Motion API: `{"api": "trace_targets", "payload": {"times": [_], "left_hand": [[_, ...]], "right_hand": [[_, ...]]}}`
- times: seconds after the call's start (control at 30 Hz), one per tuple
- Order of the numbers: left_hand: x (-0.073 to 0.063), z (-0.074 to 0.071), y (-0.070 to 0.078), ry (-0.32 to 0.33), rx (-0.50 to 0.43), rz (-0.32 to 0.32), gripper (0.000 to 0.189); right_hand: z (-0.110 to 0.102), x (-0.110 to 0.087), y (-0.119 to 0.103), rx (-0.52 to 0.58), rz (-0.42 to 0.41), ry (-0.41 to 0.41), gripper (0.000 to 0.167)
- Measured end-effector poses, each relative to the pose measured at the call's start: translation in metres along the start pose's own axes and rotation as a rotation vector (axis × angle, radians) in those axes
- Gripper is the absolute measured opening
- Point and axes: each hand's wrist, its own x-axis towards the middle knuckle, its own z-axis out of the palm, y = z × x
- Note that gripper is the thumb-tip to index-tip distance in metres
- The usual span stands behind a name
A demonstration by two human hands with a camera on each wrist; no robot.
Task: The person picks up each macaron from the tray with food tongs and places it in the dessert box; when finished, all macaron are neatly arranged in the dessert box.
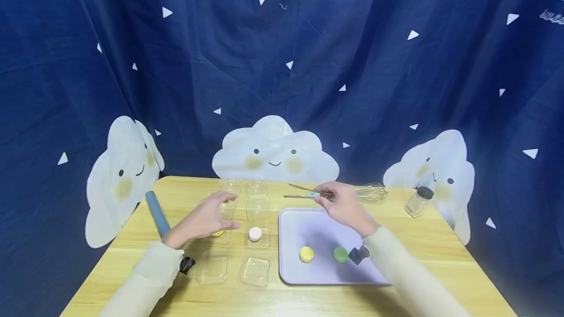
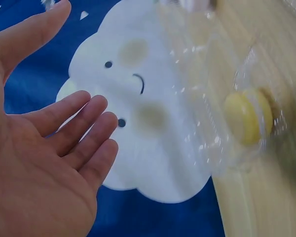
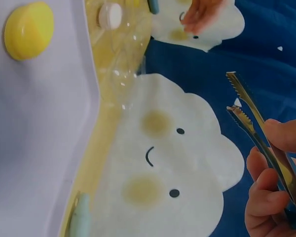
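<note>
We see the right hand gripping metal tongs, thumb on one arm and curled fingers on the other; the serrated tips stand apart and point towards our left. The left hand holds nothing: its thumb is spread wide from the fingers, which are nearly straight in the left wrist view.

Near the left hand, in a clear plastic box, we find a yellow macaron with a pale middle band. Just beside it, a pinkish-white macaron sits in another clear box. Two more clear boxes stand nearer to us. Below the right forearm lies a lilac tray, bearing a second yellow macaron and, to its right, a green macaron.

Further out, we see a wire whisk partly behind the right hand, a black-lidded jar to the right, and a blue bar-shaped object left of the boxes, all on the wooden table.
</note>
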Motion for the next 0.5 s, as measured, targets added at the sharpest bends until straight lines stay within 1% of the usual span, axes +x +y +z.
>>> {"api": "trace_targets", "payload": {"times": [0.13,0.23,0.37,0.5], "left_hand": [[-0.014,-0.015,-0.003,0.039,-0.002,-0.024,0.082],[-0.026,-0.022,-0.005,0.058,-0.007,-0.033,0.081],[-0.044,-0.026,-0.01,0.064,-0.023,-0.013,0.08],[-0.059,-0.025,-0.018,0.046,-0.037,-0.01,0.079]], "right_hand": [[-0.011,-0.003,0.004,-0.054,-0.006,0.057,0.019],[-0.018,-0.006,0.008,-0.064,0.017,0.067,0.019],[-0.027,-0.01,0.01,-0.055,0.071,0.064,0.02],[-0.035,-0.015,0.013,-0.071,0.089,0.101,0.019]]}}
